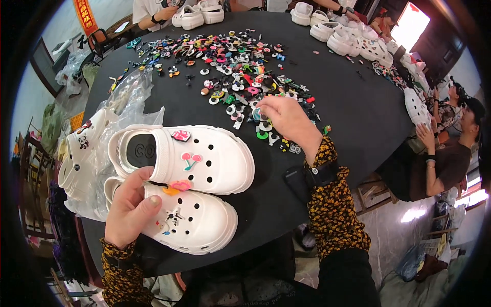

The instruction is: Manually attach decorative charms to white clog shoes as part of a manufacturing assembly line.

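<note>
Two white clogs lie side by side before me, toes to the right. The farther clog (232,156) carries a pink charm and a cherry charm (191,161). My left hand (128,210) grips the nearer clog (215,225) by its opening, thumb on top. Close to those fingers sits a pink-and-orange charm (179,186); whether it is pinned or pinched I cannot tell. More small charms dot the nearer clog. My right hand (286,120) reaches into the heap of shoe charms (250,89), fingertips pinched together; what lies between them is hidden.
Another white clog pair (76,174) in clear plastic (130,102) stands at left. The black table (348,107) curves around. Across it are more white clogs (199,16) and a row of clogs (353,43). Co-workers sit at the far side and right; one person's hands hold a clog (417,107).
</note>
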Demonstrator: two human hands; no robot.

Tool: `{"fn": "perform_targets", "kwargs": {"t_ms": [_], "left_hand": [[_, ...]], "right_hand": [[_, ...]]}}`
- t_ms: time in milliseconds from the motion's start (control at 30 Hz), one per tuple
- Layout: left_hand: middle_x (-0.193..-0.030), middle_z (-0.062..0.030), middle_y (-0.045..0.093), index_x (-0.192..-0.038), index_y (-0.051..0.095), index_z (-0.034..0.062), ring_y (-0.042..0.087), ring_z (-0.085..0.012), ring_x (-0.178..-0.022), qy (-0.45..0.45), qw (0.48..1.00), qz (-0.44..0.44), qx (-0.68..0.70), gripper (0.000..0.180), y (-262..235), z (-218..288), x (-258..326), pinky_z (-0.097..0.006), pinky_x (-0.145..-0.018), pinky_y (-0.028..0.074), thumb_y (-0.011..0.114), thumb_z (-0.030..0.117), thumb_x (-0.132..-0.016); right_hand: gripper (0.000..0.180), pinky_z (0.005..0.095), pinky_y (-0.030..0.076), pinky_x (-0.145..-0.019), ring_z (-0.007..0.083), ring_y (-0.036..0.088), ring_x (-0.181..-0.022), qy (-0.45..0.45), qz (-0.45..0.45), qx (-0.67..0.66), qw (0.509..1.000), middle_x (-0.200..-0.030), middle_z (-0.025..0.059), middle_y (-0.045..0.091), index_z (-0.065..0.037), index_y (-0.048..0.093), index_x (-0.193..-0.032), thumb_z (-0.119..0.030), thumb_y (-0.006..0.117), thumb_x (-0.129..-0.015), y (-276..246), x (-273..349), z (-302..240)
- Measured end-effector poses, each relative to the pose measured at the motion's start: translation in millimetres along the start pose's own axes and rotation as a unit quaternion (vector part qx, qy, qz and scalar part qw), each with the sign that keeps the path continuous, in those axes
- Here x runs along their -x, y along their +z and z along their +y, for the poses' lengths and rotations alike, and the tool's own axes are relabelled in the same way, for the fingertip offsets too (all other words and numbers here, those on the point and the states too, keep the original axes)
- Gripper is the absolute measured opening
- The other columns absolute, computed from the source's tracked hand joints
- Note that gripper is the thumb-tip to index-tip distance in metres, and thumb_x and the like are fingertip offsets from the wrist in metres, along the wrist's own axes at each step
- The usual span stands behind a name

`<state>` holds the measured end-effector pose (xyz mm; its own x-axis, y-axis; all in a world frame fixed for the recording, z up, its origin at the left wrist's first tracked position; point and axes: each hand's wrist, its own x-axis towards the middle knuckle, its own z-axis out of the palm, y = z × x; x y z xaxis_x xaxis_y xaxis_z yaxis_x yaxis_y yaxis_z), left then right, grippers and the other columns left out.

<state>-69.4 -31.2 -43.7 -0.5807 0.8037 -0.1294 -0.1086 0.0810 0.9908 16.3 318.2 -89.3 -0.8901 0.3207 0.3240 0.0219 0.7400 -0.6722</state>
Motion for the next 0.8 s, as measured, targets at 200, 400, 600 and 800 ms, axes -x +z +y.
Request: {"fn": "perform_targets", "kwargs": {"t_ms": [200,400,600,800], "left_hand": [[-0.123,-0.0120,0.055,-0.132,0.038,-0.0037,0.054,-0.0183,-0.112,0.003,1.000,0.003,-0.010,0.053,3.3,4.5,3.6,-0.031,-0.096,0.042,0.061,0.014,-0.087],[-0.123,-0.0125,0.055,-0.132,0.038,-0.0037,0.055,-0.0190,-0.113,0.012,1.000,0.000,-0.016,0.052,2.7,0.0,2.8,-0.032,-0.097,0.043,0.060,0.014,-0.088],[-0.119,-0.0133,0.058,-0.131,0.038,-0.0033,0.058,-0.0181,-0.106,0.016,0.999,0.012,-0.033,0.053,8.0,3.9,1.7,-0.030,-0.093,0.045,0.059,0.016,-0.087],[-0.119,-0.0125,0.057,-0.131,0.039,-0.0033,0.057,-0.0178,-0.108,0.011,1.000,0.010,-0.024,0.051,5.6,4.7,3.8,-0.030,-0.094,0.044,0.059,0.014,-0.087]], "right_hand": [[0.026,0.0369,0.050,-0.073,0.0303,0.066,-0.078,0.020,0.001,-0.024,1.000,-0.082,0.0170,0.068,0.001,0.066,-0.098,-0.015,0.049,-0.087,-0.9,-0.1,1.5],[0.025,0.0378,0.050,-0.076,0.0301,0.066,-0.083,0.051,-0.010,-0.022,0.998,-0.087,0.0180,0.068,0.001,0.066,-0.098,-0.013,0.049,-0.086,0.6,1.7,4.7],[0.022,0.0334,0.049,-0.072,0.0225,0.061,-0.080,0.045,-0.026,0.007,0.999,-0.093,0.0140,0.063,0.002,0.065,-0.100,-0.007,0.052,-0.083,-0.4,-0.5,14.0],[0.024,0.0353,0.049,-0.080,0.0285,0.063,-0.089,0.053,-0.034,-0.042,0.997,-0.094,0.0179,0.064,0.001,0.067,-0.098,-0.006,0.053,-0.080,-4.3,1.0,4.2]]}}
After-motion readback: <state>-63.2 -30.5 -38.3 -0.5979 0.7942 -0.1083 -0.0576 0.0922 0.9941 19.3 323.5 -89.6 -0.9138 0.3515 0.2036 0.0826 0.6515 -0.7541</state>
